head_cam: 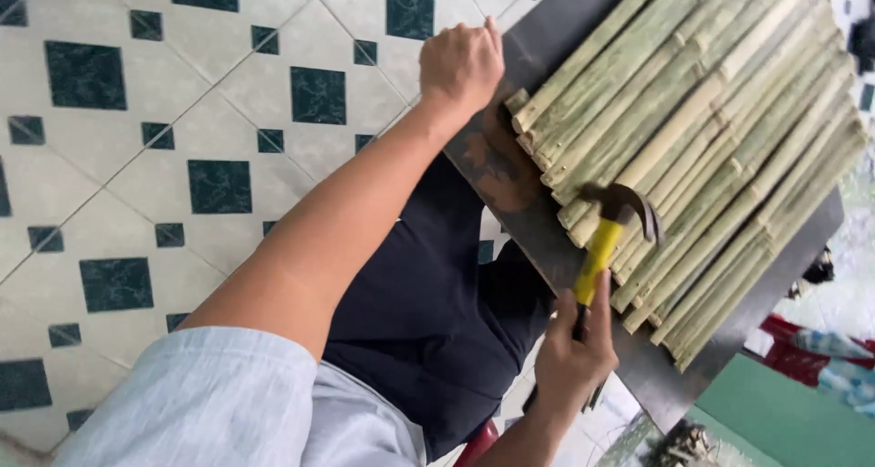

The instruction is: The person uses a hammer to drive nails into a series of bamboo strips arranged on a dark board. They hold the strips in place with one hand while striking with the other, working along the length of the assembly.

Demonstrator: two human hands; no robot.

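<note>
Bamboo slats (720,148), pale green and yellowish, lie side by side in a tight bundle on the dark table (510,203), running from the middle of the view up toward 1 o'clock. Their cut ends form a ragged line facing the person, stepping down from about 12 o'clock of the table's near edge to 4 o'clock.

The claw hammer (609,239) has a dark steel head and a yellow-and-black handle. Its head sits over the near ends of the slats at the centre of the bundle; whether it touches them cannot be told, as the head is slightly blurred. The handle slopes down toward 7 o'clock into the right hand (574,358), whose fingers (603,317) are closed around the lower, black part of the grip, the thumb lying up along it.

The left hand (460,66) is at 11 o'clock from the hammer head, curled into a loose fist at the table's edge, just beside the uppermost slat ends. Its fingers (474,39) are folded in; whether they pinch anything small cannot be seen. The forearm stretches back toward 7 o'clock to a light grey sleeve (219,403).

Below the table are dark trousers (428,312) and a floor of white tiles with dark green squares (137,112). A green board (784,417) lies at 5 o'clock.
</note>
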